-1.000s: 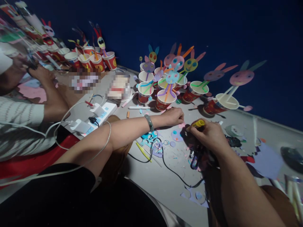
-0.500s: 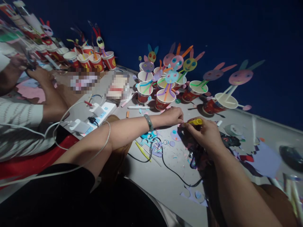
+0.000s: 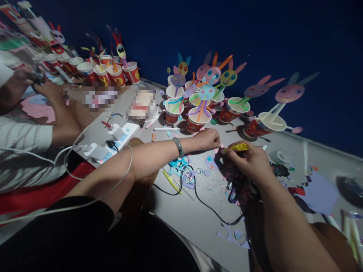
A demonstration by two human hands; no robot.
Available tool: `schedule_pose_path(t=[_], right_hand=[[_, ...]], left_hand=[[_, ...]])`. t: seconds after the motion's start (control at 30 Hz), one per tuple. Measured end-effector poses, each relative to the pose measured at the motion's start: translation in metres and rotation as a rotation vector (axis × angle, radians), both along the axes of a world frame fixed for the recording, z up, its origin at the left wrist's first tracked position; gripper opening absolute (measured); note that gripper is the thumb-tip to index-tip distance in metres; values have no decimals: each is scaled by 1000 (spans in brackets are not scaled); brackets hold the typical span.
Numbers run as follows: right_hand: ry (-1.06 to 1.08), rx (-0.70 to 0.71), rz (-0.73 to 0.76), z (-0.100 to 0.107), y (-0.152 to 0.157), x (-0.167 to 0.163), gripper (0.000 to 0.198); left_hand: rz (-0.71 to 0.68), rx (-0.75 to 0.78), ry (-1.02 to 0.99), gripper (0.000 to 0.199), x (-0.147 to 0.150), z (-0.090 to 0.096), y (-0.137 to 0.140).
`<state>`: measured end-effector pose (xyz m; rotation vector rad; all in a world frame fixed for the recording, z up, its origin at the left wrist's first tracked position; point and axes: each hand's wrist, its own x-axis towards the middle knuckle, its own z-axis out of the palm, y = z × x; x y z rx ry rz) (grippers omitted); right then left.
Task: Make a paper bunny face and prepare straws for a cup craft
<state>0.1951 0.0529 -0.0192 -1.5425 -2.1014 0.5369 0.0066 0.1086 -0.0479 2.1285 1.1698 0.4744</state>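
My right hand (image 3: 253, 160) is closed around a yellow marker (image 3: 239, 147), its thick end pointing right and its other end lying between thumb and fingers. Just to the left, my left hand (image 3: 208, 139) rests low over the table with curled fingers. A small pink bit (image 3: 222, 146) shows by the left fingertips; whether they grip it I cannot make out. Below the hands lies a lilac paper disc (image 3: 210, 162) with blue and orange marks. Behind them stand red paper cups, the nearest one (image 3: 199, 120) holding a light-blue rabbit-faced figure (image 3: 206, 91) on coloured straw legs.
Paper scraps (image 3: 179, 163) and a black cable (image 3: 210, 209) lie across the grey table (image 3: 176, 215). A white power strip (image 3: 124, 136) sits to the left, a roll of tape (image 3: 281, 156) to the right. Another person's arm (image 3: 61, 102) reaches in at far left.
My right hand has shifted slightly right with the yellow marker, widening the gap to my left hand. The left hand stays almost where it was.
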Motion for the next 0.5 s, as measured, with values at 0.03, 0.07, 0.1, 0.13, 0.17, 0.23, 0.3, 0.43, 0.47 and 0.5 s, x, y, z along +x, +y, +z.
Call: schedule_pose_path(t=[0.03, 0.07, 0.1, 0.13, 0.17, 0.23, 0.3, 0.43, 0.47, 0.5], right_hand=[[19, -5, 2, 1, 0, 2, 21], [34, -11, 4, 1, 0, 4, 20], [46, -15, 5, 1, 0, 6, 19], [56, -19, 6, 2, 0, 8, 18], [64, -26, 10, 1, 0, 10, 17], [81, -43, 17, 1, 1, 12, 18], [95, -62, 23, 0, 0, 13, 20], [117, -60, 30, 1, -1, 11, 22], [118, -60, 29, 1, -1, 11, 23], [116, -63, 27, 0, -1, 11, 23]], left_hand=[[0, -17, -14, 15, 0, 0, 1], [1, -38, -26, 16, 0, 0, 2], [2, -59, -34, 16, 0, 0, 3], [3, -77, -41, 16, 0, 0, 3], [3, -92, -45, 16, -1, 1, 4], [-2, -106, -43, 17, -1, 2, 5], [-8, -113, -33, 18, -2, 4, 5], [-19, -122, -28, 20, -3, 7, 4], [-17, -124, -34, 20, -3, 7, 4], [-14, -127, -40, 20, -3, 8, 3]])
